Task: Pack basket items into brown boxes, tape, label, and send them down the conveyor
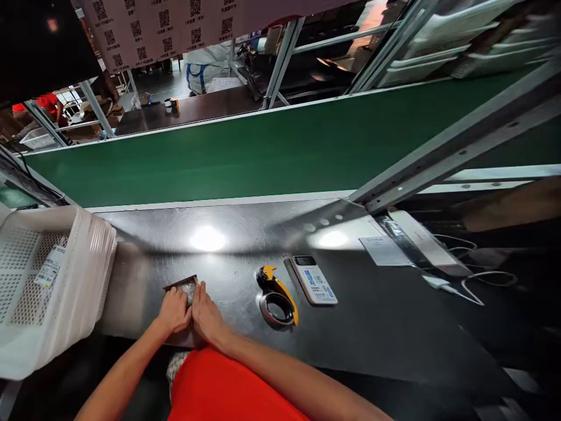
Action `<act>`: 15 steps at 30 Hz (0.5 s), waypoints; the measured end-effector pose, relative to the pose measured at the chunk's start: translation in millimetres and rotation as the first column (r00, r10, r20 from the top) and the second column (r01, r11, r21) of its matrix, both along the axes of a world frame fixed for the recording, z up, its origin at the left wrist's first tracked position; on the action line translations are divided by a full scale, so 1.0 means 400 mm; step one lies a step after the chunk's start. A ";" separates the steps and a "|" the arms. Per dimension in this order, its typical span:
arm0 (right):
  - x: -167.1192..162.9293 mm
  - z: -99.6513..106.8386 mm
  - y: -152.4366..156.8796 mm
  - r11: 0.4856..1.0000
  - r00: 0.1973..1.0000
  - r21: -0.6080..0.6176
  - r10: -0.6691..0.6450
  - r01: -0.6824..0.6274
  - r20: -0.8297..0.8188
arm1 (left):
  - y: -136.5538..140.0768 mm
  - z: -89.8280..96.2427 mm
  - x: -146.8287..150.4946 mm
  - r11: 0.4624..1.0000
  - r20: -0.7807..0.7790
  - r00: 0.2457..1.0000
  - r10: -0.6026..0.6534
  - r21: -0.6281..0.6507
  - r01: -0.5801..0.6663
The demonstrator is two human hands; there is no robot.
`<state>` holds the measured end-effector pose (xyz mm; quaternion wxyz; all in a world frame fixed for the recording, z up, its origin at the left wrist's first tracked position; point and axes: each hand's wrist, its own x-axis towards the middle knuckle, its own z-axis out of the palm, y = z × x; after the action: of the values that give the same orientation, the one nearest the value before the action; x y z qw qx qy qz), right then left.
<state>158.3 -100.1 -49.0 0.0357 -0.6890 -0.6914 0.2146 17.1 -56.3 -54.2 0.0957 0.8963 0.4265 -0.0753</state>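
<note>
A small brown open-topped box [180,282], apparently cardboard, lies on the metal table near its front edge. Inside it shows shiny, clear crinkled wrap [189,290]. My left hand [174,311] is closed on the box's left side, its fingers over the wrap. On the other side, my right hand [207,314] presses against the box with its fingers together. Both hands nearly touch and hide the near part of the box. To the right lies a yellow and black tape dispenser [293,299] with a roll of tape, apart from my hands.
A phone [313,282] lies beyond the dispenser. Stacked white plastic baskets [94,257] stand at the left, with a labelled packet [51,266] in the top one. A green conveyor belt [219,158] runs behind the table. Papers [385,250] and a white cable [486,275] lie at the right.
</note>
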 end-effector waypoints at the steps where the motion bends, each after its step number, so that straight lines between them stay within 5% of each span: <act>1: 0.014 -0.006 -0.003 1.000 1.000 -0.015 0.002 -0.002 -0.029 | -0.004 0.008 -0.001 0.999 0.004 1.000 0.027 -0.021 -0.027; 7: 0.057 -0.036 -0.003 0.999 0.997 -0.030 0.008 -0.011 -0.079 | -0.015 0.041 0.007 0.988 -0.009 0.998 0.060 -0.139 -0.061; 15: -0.027 -0.057 0.004 0.997 0.998 0.068 0.017 -0.021 0.065 | 0.017 0.037 0.039 0.977 -0.108 0.994 -0.005 -0.213 -0.018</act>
<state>147.7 -98.6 -71.6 0.0351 -0.6872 -0.7057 0.1686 32.8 -49.4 -39.4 0.1686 0.8740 0.4233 -0.1685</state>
